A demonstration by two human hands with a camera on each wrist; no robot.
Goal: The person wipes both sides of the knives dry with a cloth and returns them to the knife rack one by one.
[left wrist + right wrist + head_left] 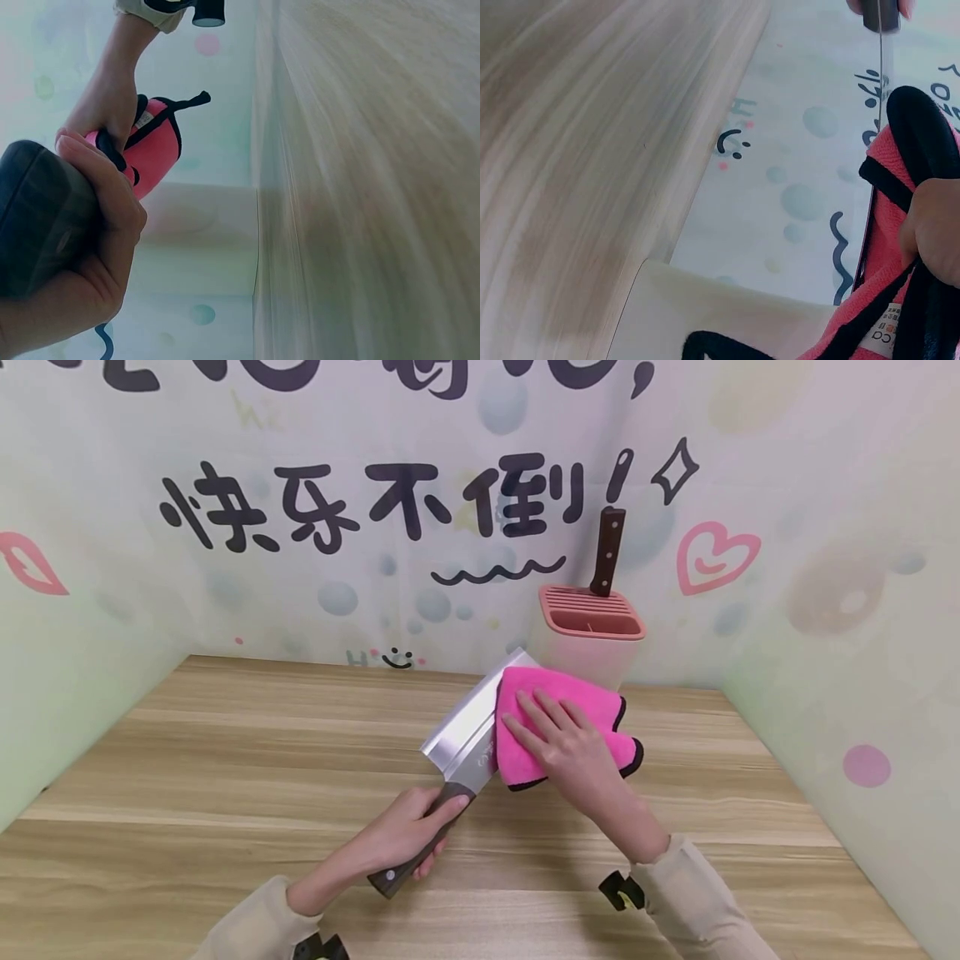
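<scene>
My left hand (405, 833) grips the dark handle of a cleaver (462, 724), thumb along its upper side. Its broad metal blade points up and away to the right, raised off the tabletop. A pink cloth with black edging (570, 687) covers the right part of the blade. My right hand (572, 750) holds this cloth against the blade, its fingers spread over the top face. From the right wrist view, the thumb side of that hand (936, 232) presses into the cloth's folds from below. The blade there appears edge-on as a thin line.
Behind the cloth stands a white knife block (577, 658) with a pink slotted top. One brown-handled knife (607, 552) sits upright in it. The wooden table (247, 760) meets a printed backdrop (330, 602) at the back and pale walls at both sides.
</scene>
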